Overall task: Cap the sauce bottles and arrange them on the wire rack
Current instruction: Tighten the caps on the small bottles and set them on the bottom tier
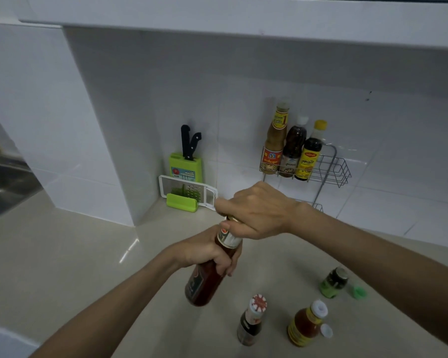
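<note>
A pale beige counter (62, 254) fills the lower frame, backed by white wall tiles (243, 99) under a white overhang along the top. At the far left edge sits a steel sink (3, 179). In the corner at centre stand a green knife block (185, 166) with black-handled knives and a white grater (189, 192).

At centre, the left hand (204, 251) is wrapped around a red sauce bottle (207, 275) held tilted above the counter; the right hand (254, 210) is closed over its top.

The wire rack (329, 171), right of centre against the tiles, holds three capped bottles (292, 148) at its left end.

At lower right on the counter stand a red-capped dark bottle (251, 324), an orange sauce bottle (305, 326) beside a loose white cap (326, 330), and a green jar (334, 282) near a green cap (358, 291).
</note>
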`<state>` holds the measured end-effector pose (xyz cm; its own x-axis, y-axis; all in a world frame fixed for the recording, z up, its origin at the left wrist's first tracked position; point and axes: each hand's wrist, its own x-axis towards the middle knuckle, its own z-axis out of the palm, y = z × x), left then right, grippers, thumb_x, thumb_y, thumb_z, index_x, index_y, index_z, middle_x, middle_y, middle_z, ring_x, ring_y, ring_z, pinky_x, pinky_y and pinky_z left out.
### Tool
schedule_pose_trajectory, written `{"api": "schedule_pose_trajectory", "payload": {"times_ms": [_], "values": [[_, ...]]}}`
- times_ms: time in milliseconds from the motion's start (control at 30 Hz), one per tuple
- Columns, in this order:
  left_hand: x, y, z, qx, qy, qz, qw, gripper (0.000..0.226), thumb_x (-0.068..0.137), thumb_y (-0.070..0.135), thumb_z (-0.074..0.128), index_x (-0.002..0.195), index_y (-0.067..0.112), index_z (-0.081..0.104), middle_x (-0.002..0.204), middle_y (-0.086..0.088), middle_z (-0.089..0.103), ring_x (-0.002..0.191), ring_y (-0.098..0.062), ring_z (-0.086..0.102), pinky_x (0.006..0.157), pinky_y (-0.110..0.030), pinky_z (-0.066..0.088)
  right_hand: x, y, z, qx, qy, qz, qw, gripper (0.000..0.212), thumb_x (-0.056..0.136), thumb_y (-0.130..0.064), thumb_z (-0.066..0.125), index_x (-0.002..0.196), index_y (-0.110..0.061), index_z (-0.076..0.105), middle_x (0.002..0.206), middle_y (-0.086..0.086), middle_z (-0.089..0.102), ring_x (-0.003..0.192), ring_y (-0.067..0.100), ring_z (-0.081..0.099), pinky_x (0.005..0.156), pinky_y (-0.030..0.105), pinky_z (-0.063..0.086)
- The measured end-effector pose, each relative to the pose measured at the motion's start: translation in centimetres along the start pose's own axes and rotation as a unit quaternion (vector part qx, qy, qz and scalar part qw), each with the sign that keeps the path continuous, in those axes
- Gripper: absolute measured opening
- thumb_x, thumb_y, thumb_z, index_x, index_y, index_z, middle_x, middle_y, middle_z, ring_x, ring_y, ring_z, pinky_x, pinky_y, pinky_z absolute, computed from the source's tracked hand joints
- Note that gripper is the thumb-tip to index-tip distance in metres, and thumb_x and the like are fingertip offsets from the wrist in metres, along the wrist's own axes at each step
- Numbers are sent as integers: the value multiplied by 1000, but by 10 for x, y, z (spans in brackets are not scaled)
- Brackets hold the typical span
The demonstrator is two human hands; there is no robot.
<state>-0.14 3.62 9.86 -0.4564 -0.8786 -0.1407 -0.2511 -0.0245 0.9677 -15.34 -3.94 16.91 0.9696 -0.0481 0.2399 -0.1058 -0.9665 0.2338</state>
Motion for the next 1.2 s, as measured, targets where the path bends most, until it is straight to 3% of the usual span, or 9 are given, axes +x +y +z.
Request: {"api": "schedule_pose_trajectory", "payload": {"times_ms": [100,200,400,500,633,733,933,1100,1200], "values": [[12,-11,7,6,181,-24,983,13,41,-6,56,51,1,56,52,-11,58,55,-25,56,59,-33,47,6,-2,7,9,-7,75,997,15,86,-37,27,88,-22,27,53,0,43,42,26,37,42,29,24],[25,-26,12,30,343,-80,936,10,36,7,60,46,6,60,50,-8,63,50,-25,57,56,-38,51,17,-11,25,19,7,264,964,15,91,-36,24,95,-23,32,58,5,46,51,32,42,49,33,24],[40,-37,32,142,416,-181,880,11,49,21,64,57,18,57,63,-2,68,64,-27,65,54,-25,46,22,-20,54,35,-102,449,887,25,92,-16,42,114,-8,49,105,15,62,96,38,60,67,40,41],[43,-38,38,196,445,-194,852,9,61,22,61,69,22,57,74,-4,69,73,-30,64,64,-30,50,20,-16,60,172,-111,515,833,36,95,-39,38,106,-11,57,107,13,62,102,34,58,70,38,38],[42,-25,28,203,431,-161,864,13,62,22,64,73,22,57,74,-4,68,73,-29,63,61,-29,45,14,-3,46,346,9,536,770,40,83,-50,53,59,-19,53,65,1,58,69,21,54,57,30,37],[38,-12,10,125,354,-71,924,26,63,24,74,85,20,61,82,0,72,79,-20,68,72,-36,55,18,11,22,328,50,512,792,36,78,-44,57,54,-17,51,56,-3,52,58,16,49,52,25,34],[21,-22,-15,42,187,-52,980,66,57,31,90,115,29,59,107,5,72,102,-11,68,92,-34,55,28,55,-26,298,51,475,827,39,80,-46,59,57,-16,52,57,-2,49,54,15,45,56,27,36],[37,-35,-5,19,234,-30,972,63,54,27,91,111,23,65,100,2,75,95,-13,71,89,-38,58,20,60,-21,325,107,520,783,49,76,-61,63,57,-17,52,59,-5,54,54,13,49,56,26,37],[48,-49,-2,14,234,-46,971,66,49,31,93,110,26,67,100,3,76,94,-13,71,88,-39,58,-6,47,4,409,90,513,749,51,70,-69,67,89,-22,65,85,-6,66,69,8,58,54,24,45]]}}
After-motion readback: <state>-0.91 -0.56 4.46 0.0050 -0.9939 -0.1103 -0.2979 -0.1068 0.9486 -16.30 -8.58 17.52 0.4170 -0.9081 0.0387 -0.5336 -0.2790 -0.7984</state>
